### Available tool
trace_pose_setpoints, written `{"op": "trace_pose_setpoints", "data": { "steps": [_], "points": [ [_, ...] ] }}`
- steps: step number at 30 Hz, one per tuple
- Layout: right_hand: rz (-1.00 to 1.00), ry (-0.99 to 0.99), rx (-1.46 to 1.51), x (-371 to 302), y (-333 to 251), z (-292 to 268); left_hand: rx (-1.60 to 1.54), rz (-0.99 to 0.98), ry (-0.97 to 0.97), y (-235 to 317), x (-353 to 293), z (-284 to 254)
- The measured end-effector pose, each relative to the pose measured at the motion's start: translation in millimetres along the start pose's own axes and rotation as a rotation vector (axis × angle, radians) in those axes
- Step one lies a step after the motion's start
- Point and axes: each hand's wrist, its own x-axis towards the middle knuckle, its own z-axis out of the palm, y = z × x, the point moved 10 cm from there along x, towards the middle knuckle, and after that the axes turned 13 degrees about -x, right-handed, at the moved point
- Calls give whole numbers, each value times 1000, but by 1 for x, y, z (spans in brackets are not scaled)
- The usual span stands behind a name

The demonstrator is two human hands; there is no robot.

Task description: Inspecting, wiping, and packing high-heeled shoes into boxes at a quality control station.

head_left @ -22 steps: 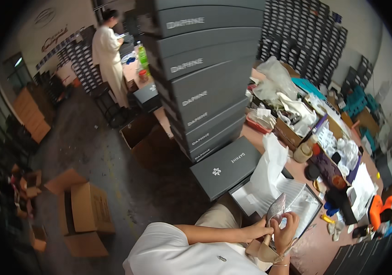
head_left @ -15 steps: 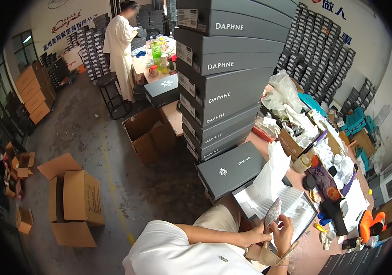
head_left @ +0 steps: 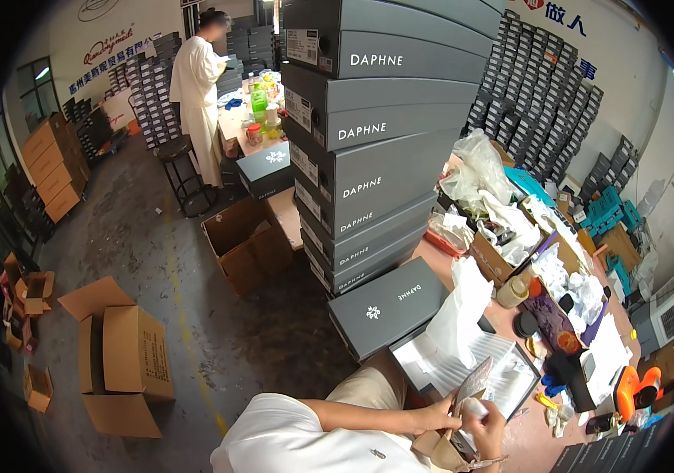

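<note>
Both hands (head_left: 463,414) grip shoe (head_left: 472,384) closed; open box (head_left: 463,366) beneath, grey box stack (head_left: 376,158) crowding left.

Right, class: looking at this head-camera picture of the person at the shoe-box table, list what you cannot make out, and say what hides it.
- What the left hand grips: its own fingers cover it.
- The small pale thing in the right hand: too small to name.
- The shoe between the hands: mostly hidden by both hands.
- Inside of the open shoe box: covered by white tissue paper.
- The table's right end: squeezed and darkened at the fisheye rim.
</note>
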Motion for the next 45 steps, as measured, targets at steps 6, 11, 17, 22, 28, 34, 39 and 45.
{"op": "trace_pose_setpoints", "data": {
  "steps": [6,11,17,22,28,34,39,45],
  "points": [
    [-154,166,-669,44,69,28,-380,-149,24,13,16,-29],
    [-309,173,-557,45,30,21,-358,-192,27,23,-2,-26],
    [-554,124,-897,44,-53,46,-211,-233,-81,-5,-2,-13],
    [-459,281,-648,20,-49,18,-156,-83,3,9,-6,-18],
    [-253,413,-751,7,-1,-24,-275,-148,-11,19,-4,-41],
    [-216,-71,-378,28,-52,52,1,3,-167,14,-1,-18],
    [-78,6,-206,67,3,78,245,111,-28,18,-4,-21],
    [-143,-23,-133,58,-46,42,-375,-140,-179,53,24,-14]
  ]
}}
